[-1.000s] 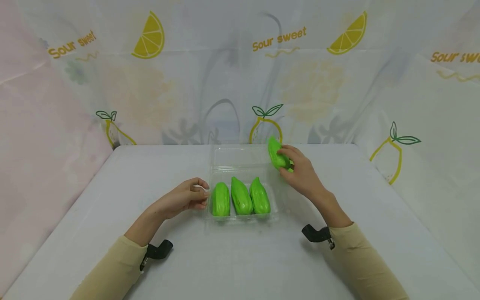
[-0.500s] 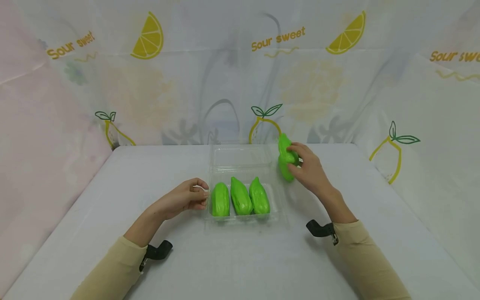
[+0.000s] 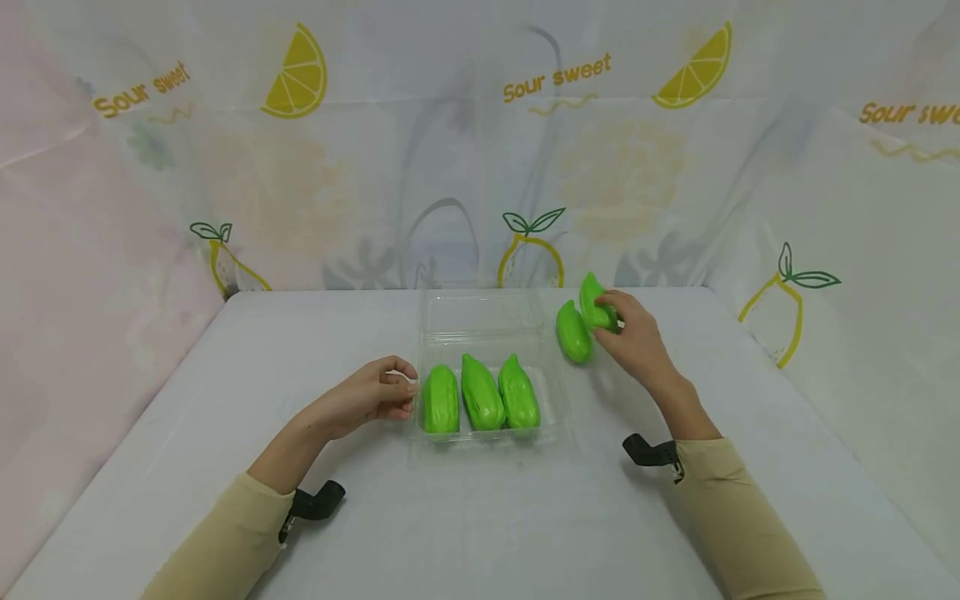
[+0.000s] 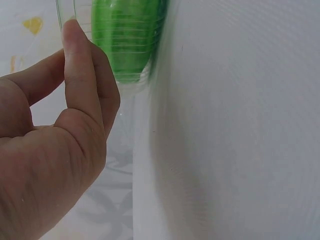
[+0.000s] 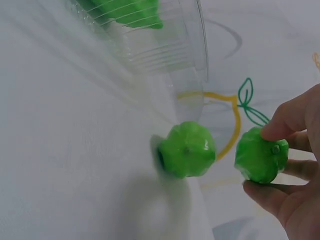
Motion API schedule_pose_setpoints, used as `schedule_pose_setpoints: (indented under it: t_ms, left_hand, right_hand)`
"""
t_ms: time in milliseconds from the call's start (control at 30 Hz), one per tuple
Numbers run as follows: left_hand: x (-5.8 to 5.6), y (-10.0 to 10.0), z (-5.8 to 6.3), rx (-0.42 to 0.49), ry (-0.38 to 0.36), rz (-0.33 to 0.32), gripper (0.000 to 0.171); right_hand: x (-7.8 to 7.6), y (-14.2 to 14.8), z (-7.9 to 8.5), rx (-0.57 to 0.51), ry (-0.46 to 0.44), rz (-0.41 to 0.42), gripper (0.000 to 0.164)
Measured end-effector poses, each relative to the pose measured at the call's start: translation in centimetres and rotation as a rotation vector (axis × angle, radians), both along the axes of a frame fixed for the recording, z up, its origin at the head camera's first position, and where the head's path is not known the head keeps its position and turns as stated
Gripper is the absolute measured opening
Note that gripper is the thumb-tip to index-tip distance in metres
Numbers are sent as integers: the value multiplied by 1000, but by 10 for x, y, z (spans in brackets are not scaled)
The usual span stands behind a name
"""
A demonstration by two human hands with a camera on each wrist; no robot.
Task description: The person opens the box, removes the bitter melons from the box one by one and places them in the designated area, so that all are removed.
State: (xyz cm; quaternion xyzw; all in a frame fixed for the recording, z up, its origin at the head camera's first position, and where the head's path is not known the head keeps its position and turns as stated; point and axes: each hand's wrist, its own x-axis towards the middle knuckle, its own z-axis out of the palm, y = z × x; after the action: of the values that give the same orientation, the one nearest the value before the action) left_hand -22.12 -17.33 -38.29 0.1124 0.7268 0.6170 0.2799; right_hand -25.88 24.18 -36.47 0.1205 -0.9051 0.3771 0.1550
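In the head view my left hand (image 3: 375, 390) pinches the left rim of a clear plastic clamshell box (image 3: 553, 392), thumb and fingers at its edge. Three ridged green papaya-like fruits (image 3: 482, 393) lie side by side in the box. My right hand (image 3: 633, 337) grips another such green fruit (image 3: 594, 302), thumb on one side and fingers on the other. A loose green fruit (image 3: 573, 333) lies on the table just left of the held one. In the right wrist view the held fruit (image 5: 261, 156) shows its blunt end, apart from the loose fruit (image 5: 189, 150).
The box's lid (image 3: 483, 312) is folded back flat behind it, towards the rear table edge. A white cloth covers the table (image 3: 480, 525). Behind it hangs a printed curtain (image 3: 360, 183) with lemon drawings. Each wrist carries a black camera mount (image 3: 651, 452).
My right hand has moved right with its fruit, away from the box lid and past the loose fruit, which now shows fully. The left hand stays at the box.
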Motion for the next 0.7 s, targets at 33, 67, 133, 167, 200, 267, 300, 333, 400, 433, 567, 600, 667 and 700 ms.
schedule_pose_setpoints:
  t_ms: [33,67,133,167,200,267,300,333,400,433,567,600,667,700]
  left_hand:
    - [0,0,0,0,0,1,38]
    - [0,0,0,-1,0,1,38]
    - [0,0,0,-3,0,1,38]
    - [0,0,0,-4,0,1,38]
    - [0,0,0,-5,0,0,38]
    - [0,0,0,-5,-1,-1,38]
    - [0,0,0,-5,-2,0,39]
    - [0,0,0,-5,-3,0,39]
    - [-1,1,0,-5,-4,0,39]
    - [-1,1,0,-5,-4,0,39]
    - [-2,0,-1,-5,-6,0,38]
    - [-2,0,-1,-5,-6,0,38]
    - [-2,0,-1,-7,-7,0,38]
    - [-2,0,-1,-8,-7,0,38]
  right_hand:
    - [0,1,-1,2,-4,-2,44]
    - [-1,2,-1,5,-8,-4,44]
    - [-2,4,-4,13,-15,-9,44]
    - [-2,6,-5,18,-18,-12,44]
    - [-3,7,-7,22,-21,-16,45]
    - [-4,9,-10,29,-27,-23,45]
    - [-4,10,-12,34,-31,-26,45]
    - [-5,11,-13,37,-34,-28,46]
    - [-6,14,-15,44,-39,-31,46]
    - [-6,15,-16,48,-43,-32,47]
    - [-6,18,-21,57,-61,-29,47]
    - [-7,19,-22,61,-65,-28,46]
    - [-7,20,-25,64,-70,-24,46]
    - [-8,21,-26,69,-71,-21,46]
